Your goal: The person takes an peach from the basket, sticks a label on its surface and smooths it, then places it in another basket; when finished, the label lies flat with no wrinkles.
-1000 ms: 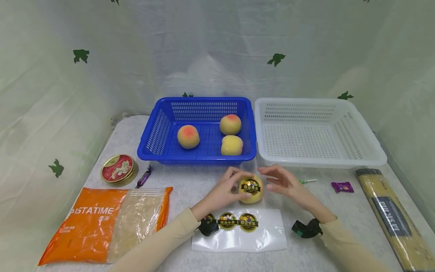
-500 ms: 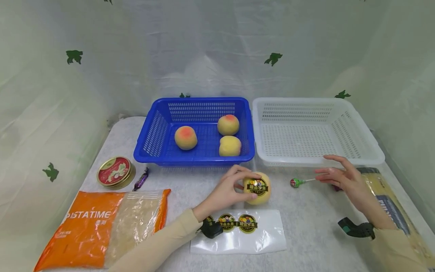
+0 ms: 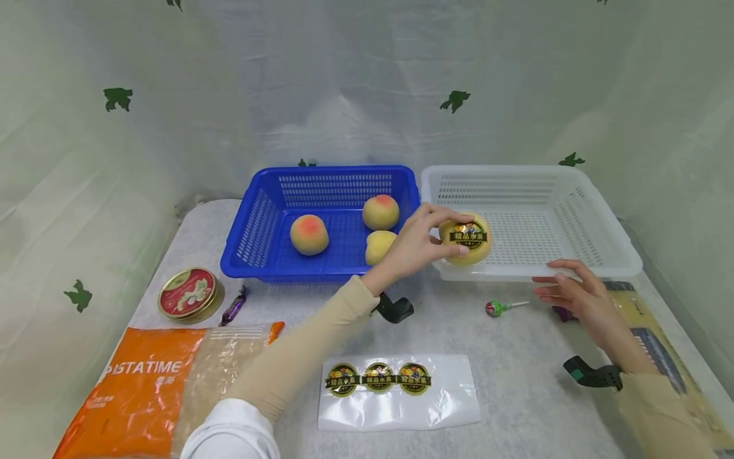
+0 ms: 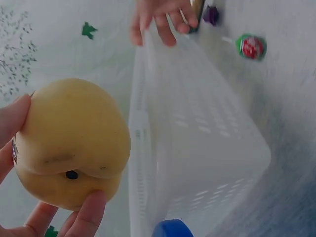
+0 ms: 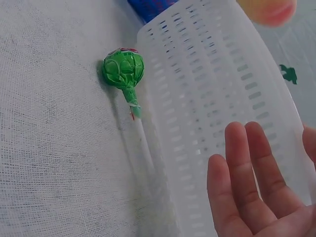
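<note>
My left hand (image 3: 421,239) grips a yellow peach (image 3: 471,256) with fingers and thumb, over the left front part of the white basket (image 3: 516,273). A round black-and-gold sticker (image 3: 469,235) faces me on the peach. In the left wrist view the underside of the peach (image 4: 74,128) shows a crease with a dark spot. My right hand (image 3: 587,309) is at the basket's front right rim, fingers loosely spread and holding nothing; whether it touches the rim I cannot tell. In the right wrist view its fingers (image 5: 238,163) lie in front of the basket's slotted wall.
Three peaches lie in the blue basket (image 3: 287,274). A white sheet (image 3: 447,408) with three stickers lies in front. Around it are a lollipop (image 3: 494,309), a purple candy (image 3: 232,310), a round tin (image 3: 186,294), an orange bag (image 3: 143,389) and a long pack (image 3: 659,357).
My left hand has lifted the stickered peach off the table, forward and right to the white basket. My right hand has left the peach and moved right, then stayed near the basket's rim.
</note>
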A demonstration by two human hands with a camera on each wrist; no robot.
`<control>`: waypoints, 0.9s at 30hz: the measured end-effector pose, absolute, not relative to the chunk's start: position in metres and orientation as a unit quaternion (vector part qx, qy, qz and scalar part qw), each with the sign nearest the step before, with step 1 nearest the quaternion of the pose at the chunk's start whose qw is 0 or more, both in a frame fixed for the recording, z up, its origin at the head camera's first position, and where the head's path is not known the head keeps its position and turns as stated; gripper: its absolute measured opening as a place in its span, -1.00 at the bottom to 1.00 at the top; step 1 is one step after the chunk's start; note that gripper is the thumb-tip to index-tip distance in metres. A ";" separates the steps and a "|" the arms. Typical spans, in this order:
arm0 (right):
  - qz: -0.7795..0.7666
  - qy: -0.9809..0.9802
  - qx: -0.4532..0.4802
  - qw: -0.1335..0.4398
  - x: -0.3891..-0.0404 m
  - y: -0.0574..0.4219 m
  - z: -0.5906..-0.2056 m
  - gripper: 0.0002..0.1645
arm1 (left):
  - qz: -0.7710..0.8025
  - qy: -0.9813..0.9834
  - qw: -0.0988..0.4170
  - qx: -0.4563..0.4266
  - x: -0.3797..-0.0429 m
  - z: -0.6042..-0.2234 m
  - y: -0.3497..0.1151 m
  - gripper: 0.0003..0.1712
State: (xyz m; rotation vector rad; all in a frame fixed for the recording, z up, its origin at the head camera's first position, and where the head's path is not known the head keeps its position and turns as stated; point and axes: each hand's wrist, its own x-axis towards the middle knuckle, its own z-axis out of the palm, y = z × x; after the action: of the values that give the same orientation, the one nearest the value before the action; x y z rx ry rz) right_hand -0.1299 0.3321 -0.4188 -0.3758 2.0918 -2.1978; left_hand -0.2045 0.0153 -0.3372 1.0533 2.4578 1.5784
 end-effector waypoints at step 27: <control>-0.719 0.679 -0.145 0.034 -0.134 0.340 -0.432 -0.63 | 0.128 0.919 0.164 0.333 -0.255 -0.346 0.078 -0.71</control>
State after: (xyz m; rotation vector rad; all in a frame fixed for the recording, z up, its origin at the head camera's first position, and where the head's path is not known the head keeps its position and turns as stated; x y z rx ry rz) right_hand -0.1342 0.3397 -0.4319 -0.4468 2.0875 -2.2103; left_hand -0.2547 0.0780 -0.3456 0.9501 2.6205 0.3662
